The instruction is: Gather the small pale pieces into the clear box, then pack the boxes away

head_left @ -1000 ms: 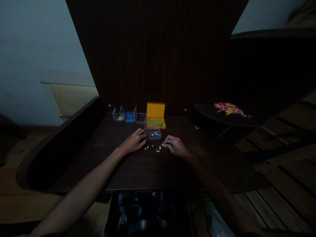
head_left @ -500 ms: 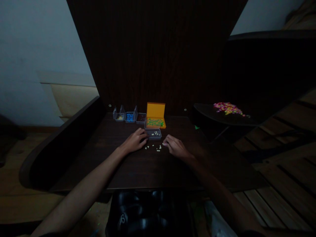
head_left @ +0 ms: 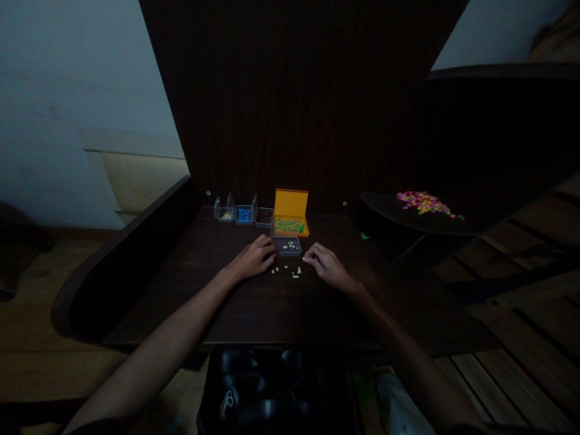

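A shallow clear plastic box lies on the dark table with several small pale pieces inside. My left hand rests at its left end, fingers curled over that edge and thumb low beside it. Just off the box's right front corner, my right hand pinches a tiny pale piece between thumb and fingertips. On the table in front of the box, between both hands, several more loose pale pieces are scattered. They look like small toy building bricks, but their exact shape is too small to tell.
Behind the box stands an open yellow case holding green pieces. To its left are clear boxes with dark red, blue and yellow pieces. A heap of pink and yellow pieces lies on a raised side shelf.
My right hand has risen slightly from the loose pieces toward the box, with the tiny piece in its fingertips. My left hand stays at the box. The view has shifted a little.
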`<state>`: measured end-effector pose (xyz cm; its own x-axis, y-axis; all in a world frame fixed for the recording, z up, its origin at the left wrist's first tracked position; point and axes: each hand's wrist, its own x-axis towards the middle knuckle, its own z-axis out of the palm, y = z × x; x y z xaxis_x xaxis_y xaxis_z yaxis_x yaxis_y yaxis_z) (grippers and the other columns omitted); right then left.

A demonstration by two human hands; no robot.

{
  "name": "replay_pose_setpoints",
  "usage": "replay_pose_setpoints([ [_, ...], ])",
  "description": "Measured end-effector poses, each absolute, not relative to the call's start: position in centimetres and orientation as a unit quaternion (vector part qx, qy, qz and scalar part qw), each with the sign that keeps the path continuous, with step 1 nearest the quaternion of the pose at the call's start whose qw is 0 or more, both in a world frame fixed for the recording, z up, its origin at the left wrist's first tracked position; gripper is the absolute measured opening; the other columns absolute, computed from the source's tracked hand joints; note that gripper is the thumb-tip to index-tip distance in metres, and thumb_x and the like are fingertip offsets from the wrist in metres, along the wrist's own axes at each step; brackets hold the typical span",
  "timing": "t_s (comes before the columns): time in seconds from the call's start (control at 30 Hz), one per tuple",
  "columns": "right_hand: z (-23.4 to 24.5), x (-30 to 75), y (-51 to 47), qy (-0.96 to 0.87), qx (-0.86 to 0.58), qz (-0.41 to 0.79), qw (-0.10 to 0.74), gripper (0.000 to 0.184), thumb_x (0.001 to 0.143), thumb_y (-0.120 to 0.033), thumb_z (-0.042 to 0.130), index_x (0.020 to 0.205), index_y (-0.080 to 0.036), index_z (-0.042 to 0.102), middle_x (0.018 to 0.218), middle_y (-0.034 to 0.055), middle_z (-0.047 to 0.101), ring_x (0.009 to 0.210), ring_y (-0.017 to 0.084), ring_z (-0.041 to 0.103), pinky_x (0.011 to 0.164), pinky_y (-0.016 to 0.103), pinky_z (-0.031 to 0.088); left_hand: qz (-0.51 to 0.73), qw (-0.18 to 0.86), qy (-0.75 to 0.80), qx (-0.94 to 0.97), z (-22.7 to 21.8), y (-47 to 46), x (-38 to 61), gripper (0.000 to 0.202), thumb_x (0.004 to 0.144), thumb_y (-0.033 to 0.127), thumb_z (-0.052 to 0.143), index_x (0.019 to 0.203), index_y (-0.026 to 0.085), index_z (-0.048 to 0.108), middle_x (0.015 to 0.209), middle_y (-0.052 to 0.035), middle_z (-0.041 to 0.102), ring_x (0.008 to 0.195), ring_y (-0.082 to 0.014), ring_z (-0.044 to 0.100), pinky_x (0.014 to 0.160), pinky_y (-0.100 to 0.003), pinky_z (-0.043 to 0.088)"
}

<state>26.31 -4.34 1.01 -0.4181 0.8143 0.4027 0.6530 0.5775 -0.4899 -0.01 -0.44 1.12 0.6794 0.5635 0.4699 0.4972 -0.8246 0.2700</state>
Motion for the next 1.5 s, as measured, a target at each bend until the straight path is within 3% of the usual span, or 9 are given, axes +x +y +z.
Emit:
replay_pose_setpoints([
  [0.2, 2.5, 23.6, -1.8, -0.838, -0.426, 0.116, 0.321, 0.012, 0.094, -0.023, 0.049, 0.088, -0.018, 0.058, 0.092, 0.0057, 0.060, 0.086, 0.017, 0.057, 0.079, 0.029, 0.044, 0.283, 0.073, 0.291, 0.911, 1.0, -0.5, 0.1, 0.016, 0.092, 0.019, 0.049, 0.095, 0.017, 0.065, 0.098, -0.0075, 0.060, 0.097, -0.0211, 0.055, 0.090, -0.036, 0.050],
  [0.43, 2.8, 20.0, 1.2, -0.874, -0.445, 0.030, 0.191, 0.013, 0.095, -0.020, 0.049, 0.099, -0.015, 0.060, 0.105, 0.0102, 0.061, 0.094, 0.018, 0.056, 0.084, 0.029, 0.044, 0.338, 0.102, 0.314, 0.882, 1.3, -0.7, -0.2, 0.027, 0.085, 0.018, 0.055, 0.112, 0.017, 0.053, 0.112, -0.0099, 0.056, 0.106, -0.0222, 0.056, 0.097, -0.038, 0.049],
  [0.63, 2.8, 19.7, 1.5, -0.869, -0.479, 0.023, 0.124, 0.022, 0.092, -0.022, 0.056, 0.112, -0.016, 0.063, 0.119, 0.0138, 0.060, 0.107, 0.022, 0.057, 0.090, 0.034, 0.045, 0.313, 0.075, 0.342, 0.883, 1.4, -0.7, -0.4, 0.030, 0.083, 0.023, 0.058, 0.112, 0.017, 0.051, 0.111, -0.0100, 0.056, 0.108, -0.0254, 0.054, 0.098, -0.042, 0.048],
  [0.8, 3.9, 21.8, 1.0, -0.860, -0.480, 0.045, 0.166, 0.021, 0.092, -0.019, 0.055, 0.108, -0.020, 0.068, 0.111, 0.0087, 0.066, 0.103, 0.021, 0.060, 0.086, 0.032, 0.047, 0.282, 0.059, 0.346, 0.893, 1.1, -0.6, -0.2, 0.031, 0.084, 0.025, 0.057, 0.113, 0.017, 0.054, 0.111, -0.0101, 0.058, 0.105, -0.0262, 0.053, 0.096, -0.043, 0.048],
  [0.97, 5.1, 25.3, -0.2, -0.857, -0.452, 0.100, 0.229, 0.018, 0.089, -0.017, 0.055, 0.099, -0.017, 0.070, 0.098, 0.0077, 0.068, 0.091, 0.018, 0.062, 0.081, 0.030, 0.047, 0.254, 0.054, 0.334, 0.906, 1.0, -0.4, -0.2, 0.030, 0.086, 0.026, 0.056, 0.113, 0.015, 0.060, 0.114, -0.0112, 0.061, 0.107, -0.0265, 0.052, 0.099, -0.043, 0.045],
  [1.13, 4.0, 28.0, -1.6, -0.850, -0.452, 0.182, 0.200, 0.013, 0.085, -0.020, 0.060, 0.091, -0.016, 0.071, 0.084, 0.0044, 0.066, 0.075, 0.014, 0.059, 0.068, 0.026, 0.045, 0.245, 0.058, 0.316, 0.915, 0.9, -0.4, -0.1, 0.038, 0.087, 0.031, 0.060, 0.123, 0.018, 0.061, 0.123, -0.0086, 0.061, 0.112, -0.0268, 0.049, 0.101, -0.044, 0.043],
  [1.3, 2.2, 28.7, -2.4, -0.851, -0.440, 0.218, 0.187, 0.014, 0.085, -0.025, 0.063, 0.094, -0.016, 0.071, 0.088, 0.0052, 0.064, 0.077, 0.015, 0.059, 0.069, 0.026, 0.044, 0.218, 0.047, 0.337, 0.915, 0.9, -0.5, 0.3, 0.042, 0.088, 0.041, 0.060, 0.124, 0.019, 0.064, 0.127, -0.0113, 0.058, 0.111, -0.0297, 0.048, 0.097, -0.048, 0.044],
  [1.5, 1.8, 28.6, -2.8, -0.861, -0.425, 0.203, 0.192, 0.012, 0.088, -0.021, 0.058, 0.090, -0.016, 0.069, 0.088, 0.0056, 0.063, 0.080, 0.016, 0.059, 0.071, 0.027, 0.044, 0.209, 0.043, 0.335, 0.918, 0.9, -0.6, 0.3, 0.039, 0.089, 0.041, 0.058, 0.121, 0.019, 0.066, 0.123, -0.0099, 0.059, 0.109, -0.0281, 0.049, 0.097, -0.045, 0.043],
])
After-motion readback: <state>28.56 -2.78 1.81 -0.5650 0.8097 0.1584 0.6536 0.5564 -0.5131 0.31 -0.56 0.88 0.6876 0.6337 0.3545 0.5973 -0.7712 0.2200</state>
